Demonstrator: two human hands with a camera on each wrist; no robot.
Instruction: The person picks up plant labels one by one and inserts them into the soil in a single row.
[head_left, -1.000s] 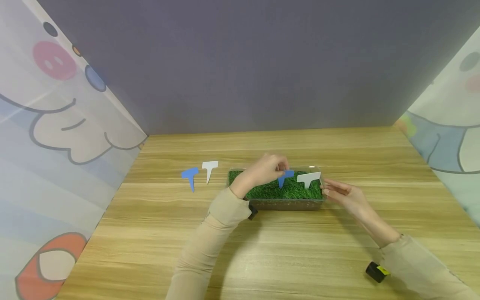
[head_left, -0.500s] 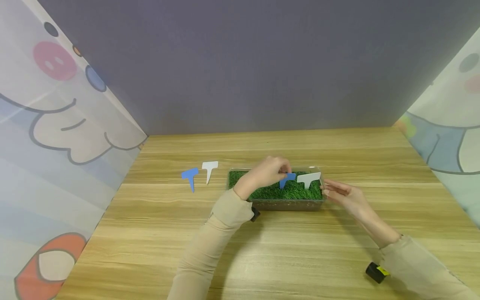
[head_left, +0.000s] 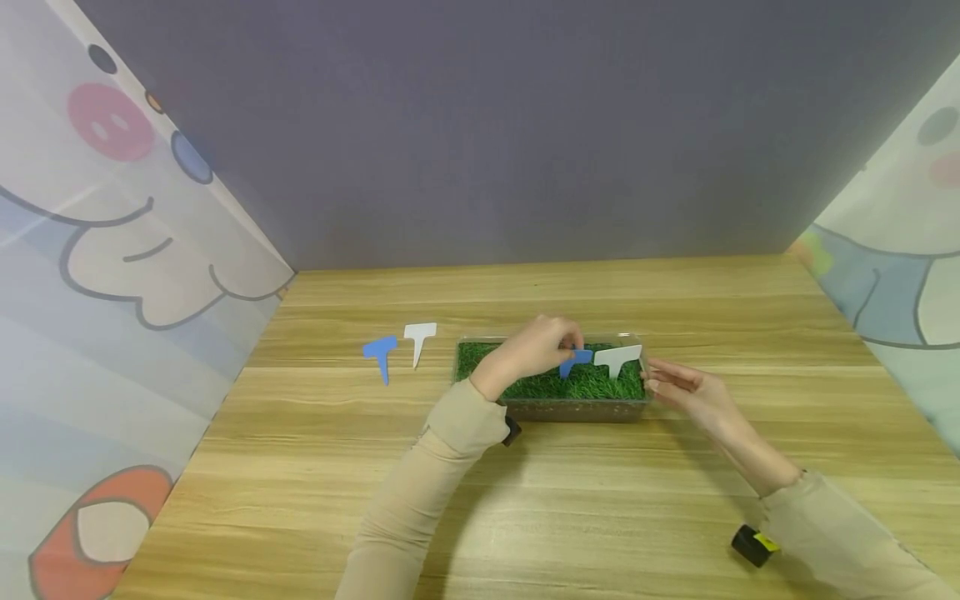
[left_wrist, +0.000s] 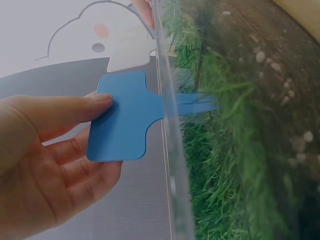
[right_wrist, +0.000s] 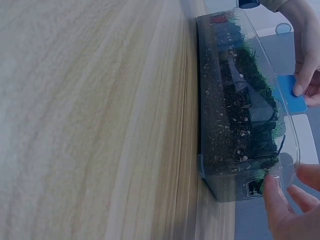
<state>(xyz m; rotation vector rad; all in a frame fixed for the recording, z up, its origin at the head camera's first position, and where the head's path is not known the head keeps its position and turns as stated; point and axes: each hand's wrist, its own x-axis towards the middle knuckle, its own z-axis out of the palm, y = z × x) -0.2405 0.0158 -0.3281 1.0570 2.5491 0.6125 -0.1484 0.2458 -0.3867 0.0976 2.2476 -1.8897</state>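
Observation:
My left hand [head_left: 536,346] pinches the head of a blue T-shaped plant label [left_wrist: 125,117] between thumb and fingers. Its stem reaches down into the green grass [left_wrist: 215,180] of a clear planter box [head_left: 573,410]. To the right of it a white plant label [head_left: 617,358] stands upright in the grass. At the planter's right end, the fairly straight fingers of my right hand [head_left: 697,396] touch the wall near the rim. In the right wrist view its fingertips are at the corner of the box, with dark soil [right_wrist: 225,120] showing through the side.
To the left of the planter, another blue label [head_left: 382,354] and another white label [head_left: 420,337] lie on the wooden table [head_left: 585,508]. A grey panel [head_left: 495,133] rises behind the table, with cartoon-printed walls at both sides.
My left hand has moved slightly down and to the right with the blue plant label, which sits a little lower in the grass. The right hand has stayed at the planter's end.

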